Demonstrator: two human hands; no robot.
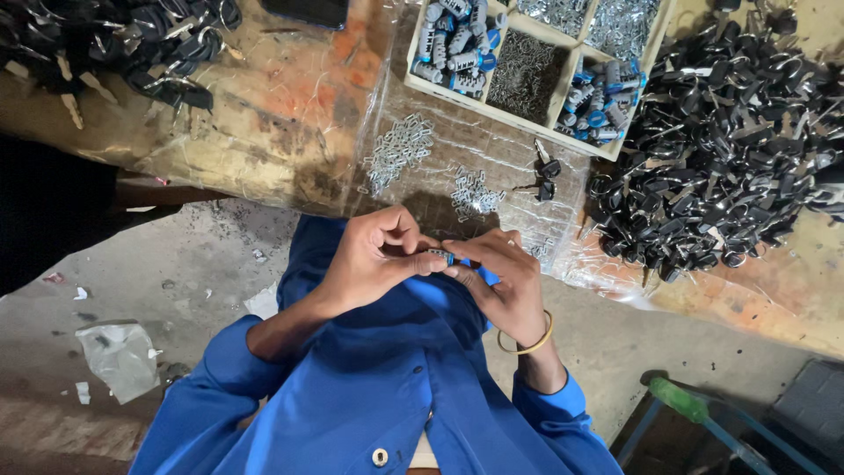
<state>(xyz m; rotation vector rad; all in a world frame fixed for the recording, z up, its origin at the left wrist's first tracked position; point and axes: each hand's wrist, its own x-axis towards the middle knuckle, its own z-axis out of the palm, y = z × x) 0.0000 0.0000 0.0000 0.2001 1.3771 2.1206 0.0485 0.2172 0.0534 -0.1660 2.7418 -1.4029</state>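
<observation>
Both my hands meet over my lap in front of the workbench. My left hand (374,257) and my right hand (501,280) pinch a small metal lock cylinder with a blue end (441,256) between their fingertips. A thin gold bangle (531,345) sits on my right wrist. My sleeves are bright blue. Just beyond my hands, two small heaps of tiny silver metal pieces (400,149) lie on clear plastic sheet at the bench edge, with two black-headed keys (545,176) beside them.
A wooden divided tray (563,97) at the back holds lock cylinders and small metal parts. A big pile of black-headed keys (730,149) fills the right of the bench, another lies at top left (114,44). A green-topped stool (694,409) stands lower right.
</observation>
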